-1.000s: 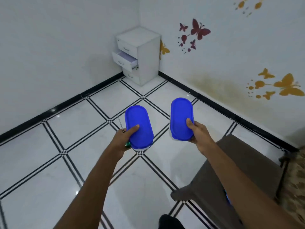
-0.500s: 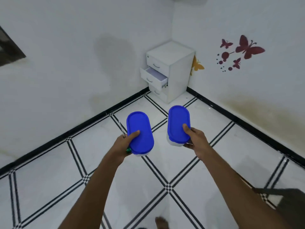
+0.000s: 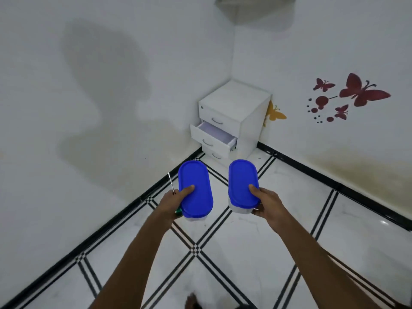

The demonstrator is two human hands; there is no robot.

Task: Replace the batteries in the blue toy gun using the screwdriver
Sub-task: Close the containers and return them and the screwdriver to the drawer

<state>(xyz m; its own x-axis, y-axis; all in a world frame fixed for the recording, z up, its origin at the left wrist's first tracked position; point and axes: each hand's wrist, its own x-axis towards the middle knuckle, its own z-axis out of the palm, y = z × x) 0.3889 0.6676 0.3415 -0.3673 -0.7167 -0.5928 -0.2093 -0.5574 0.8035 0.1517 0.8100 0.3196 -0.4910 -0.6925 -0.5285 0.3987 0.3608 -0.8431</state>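
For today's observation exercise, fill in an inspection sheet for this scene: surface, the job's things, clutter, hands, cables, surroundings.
Surface: white tiled floor with black double lines; no table in view.
Job's things: screwdriver in the left hand, metal shaft pointing up, green handle end below; blue toy gun and batteries not seen.
Clutter: nothing seen.
Hands: left hand grips a blue-lidded container together with the screwdriver; right hand grips a second blue-lidded container; both lids are on.
Cables: nothing seen.
Surroundings: white drawer unit in the corner, middle drawer open; butterfly stickers on the right wall; a foot at the bottom edge.
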